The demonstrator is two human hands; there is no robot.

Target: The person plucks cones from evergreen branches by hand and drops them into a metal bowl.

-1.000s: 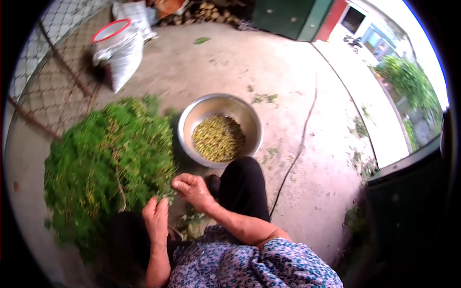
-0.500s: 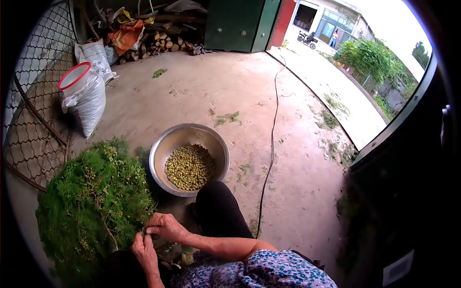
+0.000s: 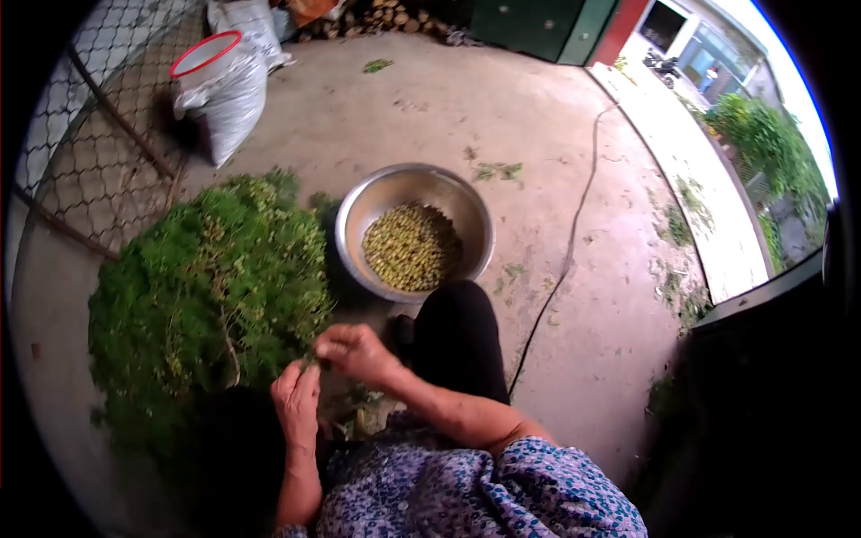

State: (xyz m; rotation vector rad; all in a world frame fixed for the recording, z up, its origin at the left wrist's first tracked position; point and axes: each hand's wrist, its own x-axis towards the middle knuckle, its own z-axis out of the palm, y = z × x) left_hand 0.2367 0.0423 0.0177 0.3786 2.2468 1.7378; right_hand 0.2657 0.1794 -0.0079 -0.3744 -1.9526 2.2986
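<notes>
Green foliage (image 3: 202, 287) — right hand (image 3: 360, 355), left hand (image 3: 295, 401) close

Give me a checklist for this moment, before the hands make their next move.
1. Both hands visible: ok. Left hand and right hand are close together, at the near edge of the green pile.
2. What the hands hold: cannot tell. Too small and blurred.
3. Bowl upright with room left: ok. Small round pieces lie inside, with bare wall above them.
4. Bowl rim fully in sight: not ok. The knee hides a bit of the near side.
5. Cord clear of hands: ok. It runs right of the knee.
6. Area past the bowl free of scraps: not ok. Green bits lie there.
</notes>
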